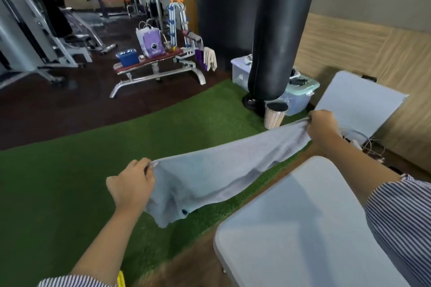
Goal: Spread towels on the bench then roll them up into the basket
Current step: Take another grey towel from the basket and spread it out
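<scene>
A pale grey-blue terry towel (211, 173) is held stretched in the air between two hands, above a green artificial-turf floor (58, 184) and just beside the near corner of a light grey flat-topped table (303, 228) at the lower right. One top corner of the towel is gripped by the left hand (130, 184), whose fingers are curled into a fist round the cloth. The opposite corner is pinched by the right hand (323, 124), with the fabric bunched between its curled fingers and thumb, higher and farther away than the left. The cloth sags between the two grips, and its lower edge hangs free below the left hand, not touching the turf or the table. Blue-and-white striped sleeves (401, 221) are seen on both forearms. Behind the towel a large black cylindrical punching bag (277, 37) hangs, with a small striped waste bin (275, 114) near its base and translucent plastic storage boxes (296, 98) behind it. Farther back on the dark floor stands a white-framed padded weight bench (154, 63), on which a blue box (127, 56) and a purple paper bag (150, 42) rest. A second light grey panel (359, 102) leans against the wood-patterned wall on the right.
</scene>
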